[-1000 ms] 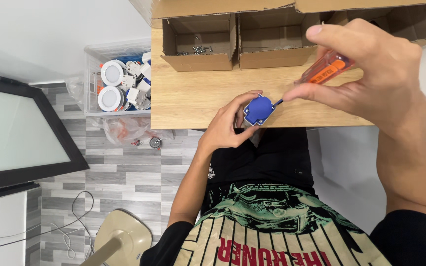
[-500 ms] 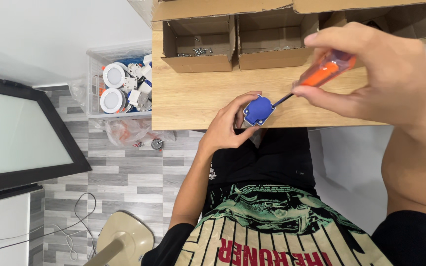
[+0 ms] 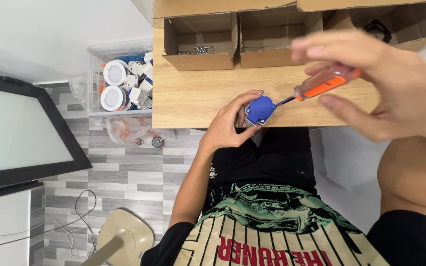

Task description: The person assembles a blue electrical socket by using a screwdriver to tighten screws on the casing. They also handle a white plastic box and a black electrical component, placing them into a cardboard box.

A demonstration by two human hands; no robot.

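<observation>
We are holding a small blue plastic part [image 3: 260, 109] with rounded corners at the front edge of the light wooden desk [image 3: 193, 93], our left hand [image 3: 228, 125] clamped on it with fingers curled around its left side. Our right hand [image 3: 385, 88], large and blurred close to the camera, is gripping a screwdriver with a clear orange handle [image 3: 324, 83], fingers closed on the handle. Its thin metal shaft is slanting down to the left, and the tip is meeting the right side of the blue part. Behind, three open brown cardboard boxes [image 3: 203, 37] are standing in a row at the back of the desk; the left one is holding a few small metal screws [image 3: 198, 49]. Left of the desk, a clear plastic bin [image 3: 119, 83] of round white fittings is sitting on the grey tiled floor [image 3: 119, 167].
</observation>
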